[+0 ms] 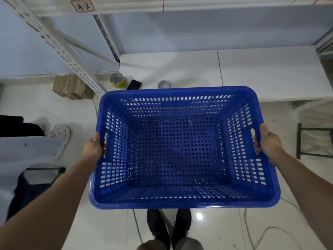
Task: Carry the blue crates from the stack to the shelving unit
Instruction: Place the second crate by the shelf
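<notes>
Between the two hands, seen from the head camera, an empty blue crate (183,147) hangs in the air above the tiled floor (77,112), its open top facing up toward the viewer; its far rim lies just at the near edge of the low white shelf (261,73) of the shelving unit (59,49), with a tape roll (118,80), a dark phone (134,85) and a small grey cup (164,84) on that shelf by the far-left corner; the left hand (94,147) is clenched on the left wall, fingers hooked through the handle slot, and the right hand (269,143) grasps the right wall the same way; the long axis appears to run near to far, the short sides facing the person and the shelf, though the wide lens may distort this; the perforated plastic walls and floor suggest a light, stiff load, probably smooth and somewhat slippery at the glossy rim, so the two handle slots at mid-wall seem the soundest hold; the person's dark shoes (168,226) stand directly below the near rim.
</notes>
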Demonstrator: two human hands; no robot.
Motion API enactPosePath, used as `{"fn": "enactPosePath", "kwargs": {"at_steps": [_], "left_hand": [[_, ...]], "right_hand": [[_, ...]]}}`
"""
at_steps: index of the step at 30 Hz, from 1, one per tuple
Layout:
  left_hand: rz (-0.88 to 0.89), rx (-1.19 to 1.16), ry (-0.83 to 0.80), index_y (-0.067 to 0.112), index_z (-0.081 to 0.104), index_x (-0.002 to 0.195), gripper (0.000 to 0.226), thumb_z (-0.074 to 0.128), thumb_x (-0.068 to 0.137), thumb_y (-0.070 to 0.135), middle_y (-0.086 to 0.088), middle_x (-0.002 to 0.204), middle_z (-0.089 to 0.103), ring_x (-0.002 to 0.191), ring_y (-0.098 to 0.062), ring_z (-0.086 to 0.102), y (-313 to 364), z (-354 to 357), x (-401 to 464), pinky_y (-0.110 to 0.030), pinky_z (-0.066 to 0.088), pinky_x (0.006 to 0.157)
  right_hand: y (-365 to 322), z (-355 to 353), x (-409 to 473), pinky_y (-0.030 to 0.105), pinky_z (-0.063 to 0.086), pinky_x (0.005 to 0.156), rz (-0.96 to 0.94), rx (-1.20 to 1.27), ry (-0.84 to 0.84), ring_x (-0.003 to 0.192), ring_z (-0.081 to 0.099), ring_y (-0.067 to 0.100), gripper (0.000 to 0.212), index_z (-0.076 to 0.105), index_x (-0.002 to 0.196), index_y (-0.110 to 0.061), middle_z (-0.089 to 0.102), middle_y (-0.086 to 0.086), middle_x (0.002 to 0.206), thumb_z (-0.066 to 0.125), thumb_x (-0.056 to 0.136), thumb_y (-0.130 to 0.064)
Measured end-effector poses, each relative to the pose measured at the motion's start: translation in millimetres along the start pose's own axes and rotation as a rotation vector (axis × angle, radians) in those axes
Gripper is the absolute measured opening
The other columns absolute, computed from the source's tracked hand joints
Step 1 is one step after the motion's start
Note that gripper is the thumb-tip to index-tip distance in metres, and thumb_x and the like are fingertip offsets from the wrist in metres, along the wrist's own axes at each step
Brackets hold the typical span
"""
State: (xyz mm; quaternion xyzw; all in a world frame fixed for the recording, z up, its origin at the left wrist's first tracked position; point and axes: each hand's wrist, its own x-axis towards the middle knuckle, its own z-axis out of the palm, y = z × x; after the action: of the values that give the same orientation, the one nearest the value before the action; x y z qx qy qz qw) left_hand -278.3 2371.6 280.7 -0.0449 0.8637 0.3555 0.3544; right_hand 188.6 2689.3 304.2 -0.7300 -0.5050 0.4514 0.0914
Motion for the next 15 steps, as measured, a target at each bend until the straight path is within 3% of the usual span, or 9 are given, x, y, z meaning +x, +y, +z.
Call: {"fn": "enactPosePath", "kwargs": {"at_steps": [15], "left_hand": [[0.024, -0.019, -0.022, 0.010, 0.059, 0.089, 0.054, 0.031, 0.104, 0.054, -0.008, 0.079, 0.061, 0.061, -0.024, 0.051, -0.8, 5.9, -4.2, -0.043, 0.049, 0.069]], "right_hand": [[0.0, -6.2, 0.1, 0.039, 0.046, 0.060, 0.006, -0.007, 0.043, 0.056, 0.050, 0.026, 0.067, 0.057, 0.078, -0.009, 0.059, 0.013, 0.071, 0.032, 0.098, -0.068]]}}
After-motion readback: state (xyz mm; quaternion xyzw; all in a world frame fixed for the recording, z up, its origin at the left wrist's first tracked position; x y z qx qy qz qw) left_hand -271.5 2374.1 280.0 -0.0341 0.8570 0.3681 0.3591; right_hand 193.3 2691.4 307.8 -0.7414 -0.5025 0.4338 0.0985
